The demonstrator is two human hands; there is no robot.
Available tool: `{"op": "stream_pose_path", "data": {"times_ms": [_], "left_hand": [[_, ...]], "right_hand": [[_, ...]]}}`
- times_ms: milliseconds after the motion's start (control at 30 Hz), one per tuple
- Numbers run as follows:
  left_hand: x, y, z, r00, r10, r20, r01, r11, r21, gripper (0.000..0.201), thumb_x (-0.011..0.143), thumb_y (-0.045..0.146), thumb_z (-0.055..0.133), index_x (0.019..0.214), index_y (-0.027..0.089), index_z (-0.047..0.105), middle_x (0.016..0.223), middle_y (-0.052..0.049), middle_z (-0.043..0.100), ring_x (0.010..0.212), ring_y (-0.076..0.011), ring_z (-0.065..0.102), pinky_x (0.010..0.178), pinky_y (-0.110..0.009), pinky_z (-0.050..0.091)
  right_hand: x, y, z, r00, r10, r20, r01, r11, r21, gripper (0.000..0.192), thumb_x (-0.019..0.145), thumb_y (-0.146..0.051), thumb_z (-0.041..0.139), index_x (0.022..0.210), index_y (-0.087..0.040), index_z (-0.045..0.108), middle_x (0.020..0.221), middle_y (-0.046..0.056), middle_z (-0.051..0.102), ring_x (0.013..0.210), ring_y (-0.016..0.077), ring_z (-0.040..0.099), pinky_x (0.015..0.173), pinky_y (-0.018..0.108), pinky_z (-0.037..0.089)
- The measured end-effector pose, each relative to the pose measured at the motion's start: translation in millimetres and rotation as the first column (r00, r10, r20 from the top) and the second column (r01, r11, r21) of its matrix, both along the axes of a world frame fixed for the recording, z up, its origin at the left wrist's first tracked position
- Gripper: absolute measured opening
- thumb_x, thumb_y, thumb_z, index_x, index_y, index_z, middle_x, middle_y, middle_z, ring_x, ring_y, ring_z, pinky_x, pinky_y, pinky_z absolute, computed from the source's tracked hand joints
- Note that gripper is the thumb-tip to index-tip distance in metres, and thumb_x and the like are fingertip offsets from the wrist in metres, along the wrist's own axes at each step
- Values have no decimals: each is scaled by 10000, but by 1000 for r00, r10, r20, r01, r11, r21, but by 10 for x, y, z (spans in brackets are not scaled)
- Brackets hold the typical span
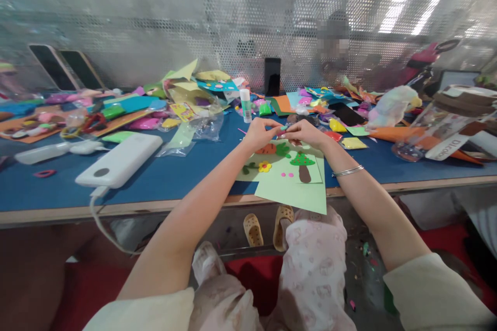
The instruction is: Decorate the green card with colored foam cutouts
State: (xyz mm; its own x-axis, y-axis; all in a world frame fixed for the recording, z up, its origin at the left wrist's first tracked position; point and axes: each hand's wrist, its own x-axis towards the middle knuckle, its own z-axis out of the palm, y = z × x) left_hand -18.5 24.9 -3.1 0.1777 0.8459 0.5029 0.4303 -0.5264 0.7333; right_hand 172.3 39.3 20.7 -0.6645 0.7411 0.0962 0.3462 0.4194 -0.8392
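My left hand (261, 133) and my right hand (307, 133) meet above a light green paper sheet (288, 194), their fingertips pinched together. A small pinkish bit seems to be between them, too small and covered to name. On the sheet are a green tree shape (302, 159) with red dots and a brown trunk, two pink dots (287, 175), a yellow flower (264, 166) and an orange carrot shape (266, 149) with green leaves. My hands partly hide the sheet's upper part. Its lower corner hangs over the table's front edge.
A glue stick (245, 105) stands upright behind my left hand. A white power bank (120, 160) with a cable lies at the left. A phone (272, 76) leans against the perforated metal wall. Coloured clay packets and papers line the back; a clear cup (427, 126) is at the right.
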Motion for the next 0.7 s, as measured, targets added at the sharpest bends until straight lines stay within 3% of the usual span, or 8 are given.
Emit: {"op": "stream_pose_path", "data": {"times_ms": [133, 233, 433, 567, 700], "left_hand": [[9, -23, 2, 999, -33, 35, 34, 999, -24, 342, 748, 415, 637, 927, 140, 729, 887, -77, 722, 813, -188, 650, 735, -280, 510], [7, -16, -8, 998, -49, 49, 51, 997, -54, 398, 731, 433, 655, 1003, 146, 706, 965, -79, 712, 856, -189, 644, 780, -295, 509], [-19, 16, -20, 999, 6, 34, -6, 1000, -8, 332, 745, 439, 637, 833, 134, 734, 834, -71, 723, 792, -188, 651, 740, -286, 504], [-30, 18, -15, 999, 45, 18, -46, 999, 30, 286, 747, 396, 639, 826, 138, 734, 825, -63, 724, 781, -187, 653, 720, -283, 502], [-26, 20, -19, 999, 22, 24, -23, 999, 31, 291, 745, 398, 642, 828, 135, 734, 828, -71, 724, 794, -187, 655, 735, -288, 507]], "right_hand": [[0, 7, 0, 999, -24, -21, 24, 1000, 15, 223, 752, -303, 622, 687, -94, 666, 466, -10, 516, 413, 65, 414, 441, 227, 318], [-5, -7, 23, 999, -34, -26, 35, 998, 51, 219, 757, -256, 608, 603, -102, 633, 458, -8, 511, 408, 55, 397, 445, 226, 310], [-18, -39, 52, 998, -60, -27, 61, 997, 36, 274, 749, -361, 639, 740, -91, 679, 469, -14, 507, 425, 65, 404, 452, 228, 315], [-21, -56, 57, 999, -41, 1, 41, 998, 46, 316, 734, -388, 659, 599, -105, 617, 462, -10, 496, 432, 61, 407, 455, 226, 307], [-21, -37, 32, 998, -51, -21, 52, 996, 72, 321, 740, -393, 653, 599, -106, 616, 457, -10, 491, 418, 59, 392, 438, 225, 293]]}}
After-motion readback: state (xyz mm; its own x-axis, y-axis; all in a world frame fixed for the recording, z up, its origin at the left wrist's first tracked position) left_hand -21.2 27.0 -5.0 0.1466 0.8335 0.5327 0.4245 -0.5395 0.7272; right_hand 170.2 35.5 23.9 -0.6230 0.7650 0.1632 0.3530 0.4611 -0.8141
